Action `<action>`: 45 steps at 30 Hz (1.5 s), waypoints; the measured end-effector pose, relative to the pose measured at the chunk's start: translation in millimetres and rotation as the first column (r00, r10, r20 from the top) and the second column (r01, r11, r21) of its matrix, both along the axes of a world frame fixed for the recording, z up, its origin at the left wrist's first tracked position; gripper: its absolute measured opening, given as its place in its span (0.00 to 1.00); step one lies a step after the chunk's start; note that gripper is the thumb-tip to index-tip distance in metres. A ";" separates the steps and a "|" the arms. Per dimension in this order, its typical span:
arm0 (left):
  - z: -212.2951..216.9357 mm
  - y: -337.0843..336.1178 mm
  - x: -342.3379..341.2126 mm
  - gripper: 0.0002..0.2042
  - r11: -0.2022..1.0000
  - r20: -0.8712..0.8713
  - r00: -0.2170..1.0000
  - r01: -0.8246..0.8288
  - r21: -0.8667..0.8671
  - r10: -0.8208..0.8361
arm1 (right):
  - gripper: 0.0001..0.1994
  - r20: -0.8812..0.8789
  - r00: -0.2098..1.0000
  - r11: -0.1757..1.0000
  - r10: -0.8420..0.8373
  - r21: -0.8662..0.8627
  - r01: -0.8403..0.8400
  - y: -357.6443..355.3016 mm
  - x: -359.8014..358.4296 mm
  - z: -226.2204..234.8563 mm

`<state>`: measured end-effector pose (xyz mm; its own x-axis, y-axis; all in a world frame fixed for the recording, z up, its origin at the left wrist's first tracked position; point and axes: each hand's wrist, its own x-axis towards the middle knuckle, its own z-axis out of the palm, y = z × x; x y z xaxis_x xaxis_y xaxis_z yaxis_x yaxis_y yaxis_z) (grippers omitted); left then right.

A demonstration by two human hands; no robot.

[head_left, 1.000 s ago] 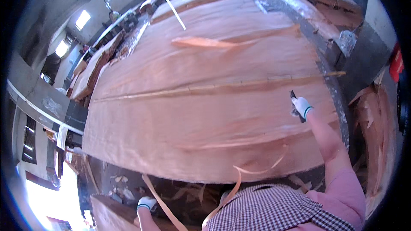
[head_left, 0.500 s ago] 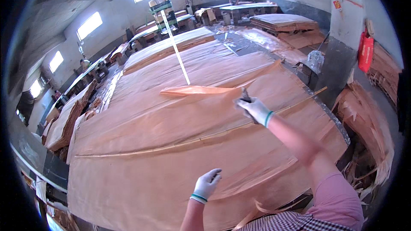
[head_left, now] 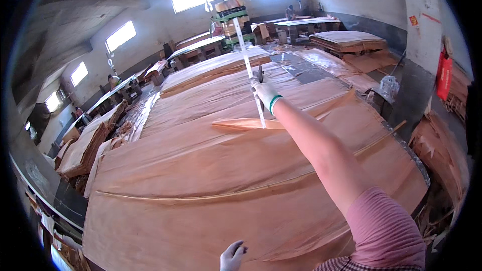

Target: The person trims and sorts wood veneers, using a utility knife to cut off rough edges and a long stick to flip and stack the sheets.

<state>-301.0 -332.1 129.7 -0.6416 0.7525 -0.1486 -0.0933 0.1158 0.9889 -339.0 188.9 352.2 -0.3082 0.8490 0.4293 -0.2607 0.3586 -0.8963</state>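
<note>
Wide reddish-brown wood veneer sheets [head_left: 211, 165] lie spread before me, with a raised fold [head_left: 241, 123] near the middle. My right hand [head_left: 266, 95], in a white glove with a green cuff, reaches far forward. It is closed on a dark hand tool [head_left: 259, 74], whose exact kind I cannot make out. The same hand is at a long white strip [head_left: 246, 56] hanging from above; whether its fingers grip the strip is unclear. My left hand [head_left: 232, 257], also gloved, hovers over the near veneer with fingers loosely bent and nothing visible in them.
A thin, pale-yellow stick [head_left: 241, 194] lies across the sheets. Veneer stacks stand at the left [head_left: 93, 143] and far right [head_left: 349, 42]. Bundled blocks with green bands [head_left: 233, 20] are beyond the sheets. A red bag [head_left: 444, 76] hangs by the pillar. Other people work far back.
My right hand has moved forward and left from the fold to the white strip, keeping the dark tool. My left hand is lower in view. The whole view has shifted.
</note>
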 end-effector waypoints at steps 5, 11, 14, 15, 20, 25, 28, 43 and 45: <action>-8.9 -48.0 -36.3 0.12 0.982 0.000 0.990 -0.143 -0.120 0.144 | 0.06 -0.067 0.998 0.985 -0.004 0.173 0.016 -62.4 8.7 -1.6; 31.9 36.8 -53.6 0.09 0.999 -0.268 0.962 -0.043 0.021 0.047 | 0.04 0.088 0.952 0.955 0.293 0.020 -0.295 -167.9 126.7 -46.5; 90.1 115.8 -28.2 0.08 0.983 -0.426 0.901 0.145 0.114 -0.083 | 0.15 -0.027 0.899 0.873 0.436 -0.230 -0.430 -234.3 193.0 -68.0; 110.1 140.3 -18.5 0.09 0.963 -0.409 0.903 0.215 0.164 -0.132 | 0.20 -0.007 0.880 0.834 0.474 -0.316 -0.452 -253.7 213.1 -74.0; 195.1 215.1 36.4 0.17 0.898 -0.132 0.941 0.338 0.283 -0.313 | 0.25 0.102 0.845 0.814 0.525 -0.348 -0.464 -324.1 289.8 -91.8; 180.4 222.1 44.3 0.11 0.856 -0.462 0.862 0.390 0.339 -0.210 | 0.27 -0.100 0.793 0.607 0.601 -0.588 -0.535 -332.4 356.8 -89.1; 163.9 199.3 32.3 0.10 0.902 -0.357 0.930 0.227 0.367 -0.089 | 0.28 -0.242 0.689 0.387 0.683 -0.680 -0.623 -345.6 396.7 -89.4; -78.2 -58.6 49.5 0.13 0.937 0.026 0.936 -0.350 0.004 0.350 | 0.22 -0.551 0.496 -0.074 0.672 -0.716 -0.694 -418.9 337.9 -177.1; -95.7 -62.3 58.2 0.13 0.918 -0.010 0.920 -0.389 0.082 0.391 | 0.23 -0.575 0.465 -0.060 0.674 -0.669 -0.741 -425.5 310.3 -190.2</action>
